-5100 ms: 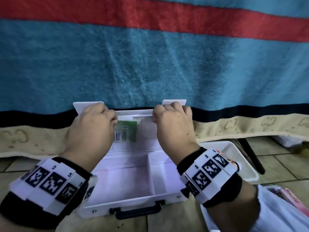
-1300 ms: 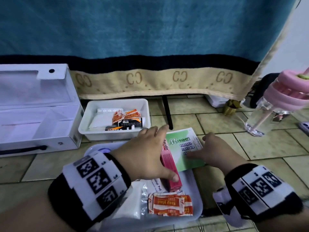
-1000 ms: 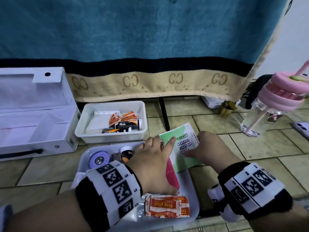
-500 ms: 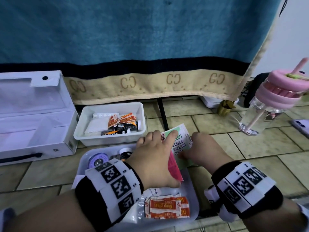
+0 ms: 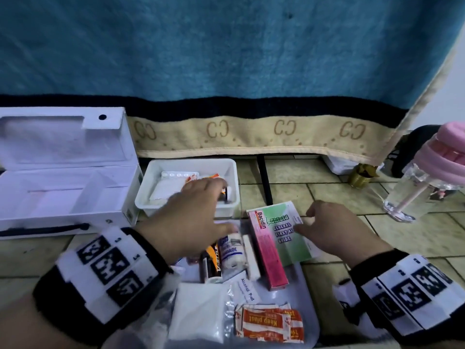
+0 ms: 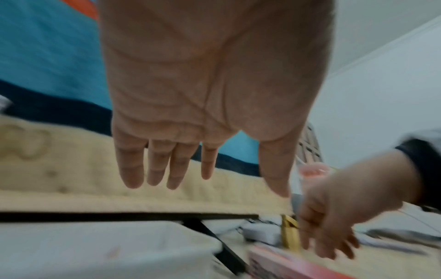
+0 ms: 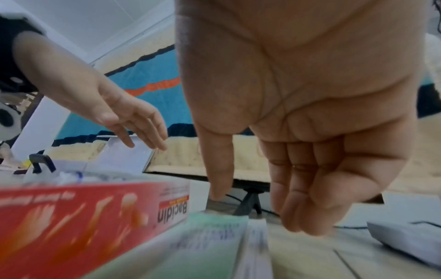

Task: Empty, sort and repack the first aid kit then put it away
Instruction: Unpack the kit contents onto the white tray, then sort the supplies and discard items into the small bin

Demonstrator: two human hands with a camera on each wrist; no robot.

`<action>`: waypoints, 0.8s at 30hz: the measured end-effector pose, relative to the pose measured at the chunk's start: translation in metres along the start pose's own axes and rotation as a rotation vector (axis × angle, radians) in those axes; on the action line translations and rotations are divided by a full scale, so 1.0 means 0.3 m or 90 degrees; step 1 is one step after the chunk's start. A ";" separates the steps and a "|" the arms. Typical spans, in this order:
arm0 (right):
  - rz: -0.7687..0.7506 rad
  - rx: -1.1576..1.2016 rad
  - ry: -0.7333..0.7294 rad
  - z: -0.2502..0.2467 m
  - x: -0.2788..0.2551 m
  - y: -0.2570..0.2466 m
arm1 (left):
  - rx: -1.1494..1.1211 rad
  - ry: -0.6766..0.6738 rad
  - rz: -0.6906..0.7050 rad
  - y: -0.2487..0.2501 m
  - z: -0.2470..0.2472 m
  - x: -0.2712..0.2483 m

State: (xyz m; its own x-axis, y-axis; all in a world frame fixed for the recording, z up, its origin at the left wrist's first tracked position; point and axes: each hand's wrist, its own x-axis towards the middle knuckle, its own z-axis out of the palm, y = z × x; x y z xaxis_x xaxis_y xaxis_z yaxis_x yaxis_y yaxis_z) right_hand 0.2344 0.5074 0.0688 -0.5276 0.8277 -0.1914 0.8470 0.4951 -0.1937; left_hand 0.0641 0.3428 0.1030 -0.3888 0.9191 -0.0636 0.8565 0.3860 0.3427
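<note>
- Tiled floor (image 5: 289,195) below a hanging blue blanket (image 5: 226,46) serves as the sorting surface.
- Right hand (image 5: 334,230) rests its thumb and fingertips on the green first aid guide (image 5: 289,238); whether it pinches the sheet or only presses it flat, I cannot tell.
- Left hand (image 5: 191,212) hangs released, fingers straight, holding nothing, reaching over the small white bin (image 5: 232,177) of tablets and sachets.
- Pink Bacidin box (image 5: 268,250) lies along the guide's left edge, overlapping it, on the tray (image 5: 308,293).
- Nearer on that tray: a bandage roll (image 5: 232,253), an alcohol pad (image 5: 247,289), Keep plast plasters (image 5: 269,323), apparently grouped by kind.
- First aid kit (image 5: 65,185) stands open and emptied at far left, presumably awaiting repacking.
</note>
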 end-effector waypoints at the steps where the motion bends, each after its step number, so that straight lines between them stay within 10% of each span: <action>1: -0.014 -0.002 0.015 -0.020 -0.003 -0.015 | -0.003 0.030 -0.032 -0.047 -0.039 -0.001; 6: -0.169 0.011 0.026 -0.123 -0.006 -0.167 | 0.055 0.117 -0.191 -0.331 -0.172 -0.012; 12: -0.423 -0.152 -0.038 -0.135 0.081 -0.421 | 0.007 -0.025 -0.221 -0.521 -0.130 -0.043; 24: -0.381 -0.335 -0.120 0.056 0.194 -0.627 | 0.123 -0.089 -0.216 -0.581 -0.014 -0.042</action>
State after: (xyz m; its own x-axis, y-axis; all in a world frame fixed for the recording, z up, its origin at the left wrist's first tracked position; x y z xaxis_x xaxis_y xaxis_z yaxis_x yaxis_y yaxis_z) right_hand 0.0433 0.4579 0.0781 -0.8626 0.3485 -0.3666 0.3137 0.9372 0.1528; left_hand -0.0818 0.2635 0.0479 -0.6210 0.7343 -0.2742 0.7411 0.6639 0.0996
